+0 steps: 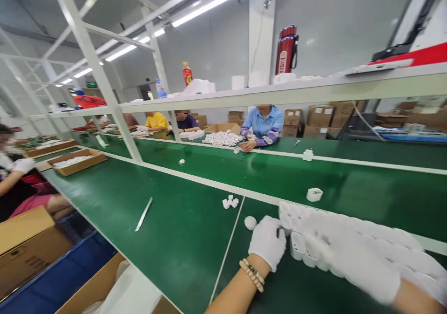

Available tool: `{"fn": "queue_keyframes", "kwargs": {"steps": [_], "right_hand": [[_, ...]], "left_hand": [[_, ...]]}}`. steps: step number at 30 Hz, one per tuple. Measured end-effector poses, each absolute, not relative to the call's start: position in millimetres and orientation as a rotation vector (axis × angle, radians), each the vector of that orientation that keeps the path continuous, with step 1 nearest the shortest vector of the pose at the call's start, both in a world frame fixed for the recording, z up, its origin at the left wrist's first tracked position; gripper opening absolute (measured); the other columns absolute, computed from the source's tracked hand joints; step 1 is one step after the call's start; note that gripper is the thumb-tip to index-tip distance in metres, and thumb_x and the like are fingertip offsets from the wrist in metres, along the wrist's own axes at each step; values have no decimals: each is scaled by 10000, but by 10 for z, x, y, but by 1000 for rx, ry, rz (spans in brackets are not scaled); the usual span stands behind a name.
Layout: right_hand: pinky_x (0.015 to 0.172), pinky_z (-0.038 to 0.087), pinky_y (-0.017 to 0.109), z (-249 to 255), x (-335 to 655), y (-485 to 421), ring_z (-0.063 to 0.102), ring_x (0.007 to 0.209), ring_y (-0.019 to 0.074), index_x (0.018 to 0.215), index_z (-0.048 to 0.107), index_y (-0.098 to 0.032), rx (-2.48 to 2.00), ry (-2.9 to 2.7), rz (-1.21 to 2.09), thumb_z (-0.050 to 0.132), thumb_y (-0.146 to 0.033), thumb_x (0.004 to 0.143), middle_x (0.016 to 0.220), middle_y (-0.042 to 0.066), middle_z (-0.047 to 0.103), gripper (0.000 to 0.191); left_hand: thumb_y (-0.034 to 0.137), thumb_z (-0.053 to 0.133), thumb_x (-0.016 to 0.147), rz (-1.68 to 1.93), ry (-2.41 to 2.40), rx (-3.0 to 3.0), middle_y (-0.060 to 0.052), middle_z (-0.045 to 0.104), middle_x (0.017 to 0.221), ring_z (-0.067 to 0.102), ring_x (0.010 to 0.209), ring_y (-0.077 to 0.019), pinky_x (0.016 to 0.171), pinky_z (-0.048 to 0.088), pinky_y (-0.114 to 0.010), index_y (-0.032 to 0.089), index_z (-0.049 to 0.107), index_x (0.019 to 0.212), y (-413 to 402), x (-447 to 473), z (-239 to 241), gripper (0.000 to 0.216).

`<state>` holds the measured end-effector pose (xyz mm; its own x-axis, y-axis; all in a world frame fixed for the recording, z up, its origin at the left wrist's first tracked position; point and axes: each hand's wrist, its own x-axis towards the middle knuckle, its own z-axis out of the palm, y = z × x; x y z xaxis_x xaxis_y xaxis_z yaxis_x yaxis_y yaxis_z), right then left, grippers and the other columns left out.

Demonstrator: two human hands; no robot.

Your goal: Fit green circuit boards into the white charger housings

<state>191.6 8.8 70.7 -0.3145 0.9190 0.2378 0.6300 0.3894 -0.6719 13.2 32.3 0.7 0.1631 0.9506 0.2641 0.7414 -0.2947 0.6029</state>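
Rows of white plastic housings (296, 246) stand packed together at the right of the green bench. My left hand (267, 242), in a white glove and with beads at the wrist, is at the left end of these rows. Its fingers are curled inward, and what they hold, if anything, is hidden. Just left of it lies a round white piece (250, 222). Over the rows, my gloved right hand (359, 258) is smeared by motion, pointing left, so its fingers cannot be made out. A single white housing (314, 194) sits beyond the rows.
Several small white pieces (230, 202) and a white pen-like tool (144, 214) lie on the bench. A shelf (223, 98) crosses above, with a red flask (287, 49) on it. Opposite, a person in blue (263, 123) works beside a white heap (222, 139). Cartons (31, 249) stand lower left.
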Motion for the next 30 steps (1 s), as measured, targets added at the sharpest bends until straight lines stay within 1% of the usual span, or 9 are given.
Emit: {"fn": "queue_keyframes", "kwargs": {"steps": [1,4,7,10,13,16,19,26,30], "right_hand": [[587,449,335,504,1867,-111,604,623,208,653,633,-228,-1322,-2142,579,580,-375,809,676,45,662,221],[519,402,310,-106,1693,-542,577,515,193,581,605,-206,-1122,-2689,0,655,-307,736,582,40,637,192],[439,296,292,-531,1588,-616,541,469,159,551,594,-193,-1062,-2931,-164,712,-329,698,581,21,624,233],[418,194,300,-716,1574,-512,522,488,149,536,580,-189,-1063,-3015,-121,730,-368,707,580,6,591,290],[414,151,292,-792,1593,-442,463,476,120,551,584,-178,-1066,-3046,-69,708,-274,751,555,-10,531,254],[418,150,283,-857,1606,-431,385,461,101,572,588,-173,-1064,-3052,-19,663,-232,805,541,-23,464,251],[422,145,281,-922,1608,-423,333,464,104,606,620,-172,-1034,-3073,37,672,-234,807,558,-18,480,217],[434,155,260,-983,1592,-387,309,454,103,629,639,-169,-1076,-3046,159,644,-247,822,554,-10,494,208],[446,202,239,-988,1593,-395,344,459,98,620,611,-168,-1119,-3003,199,622,-286,829,537,-16,459,240]], "left_hand": [[177,450,864,887,1611,2118,-71,643,976,601,927,-219,875,486,-343,175,673,970,335,136,0,247],[132,436,861,922,1615,2126,-50,637,924,599,834,-182,823,490,-318,172,663,935,353,139,-3,242],[92,425,858,963,1653,2134,-47,633,925,589,826,-167,851,468,-328,158,649,1001,355,123,5,274],[40,425,828,985,1688,2163,-50,636,991,577,917,-194,920,414,-399,173,644,1053,374,98,-9,341],[36,480,792,981,1699,2190,-42,636,1038,560,1001,-226,928,393,-427,215,650,1058,421,68,-49,363],[57,506,791,987,1724,2195,-63,628,1068,542,1048,-240,933,402,-415,205,638,1091,475,32,-86,360],[81,505,807,981,1736,2205,-78,625,1071,541,1037,-242,929,411,-411,189,627,1109,499,13,-106,343],[72,548,756,925,1601,2305,-48,620,1082,527,1041,-274,885,377,-457,293,634,1138,449,63,-124,450],[105,586,753,951,1509,2276,-78,621,1067,523,1015,-291,875,375,-460,235,681,1010,482,71,-161,303]]}}
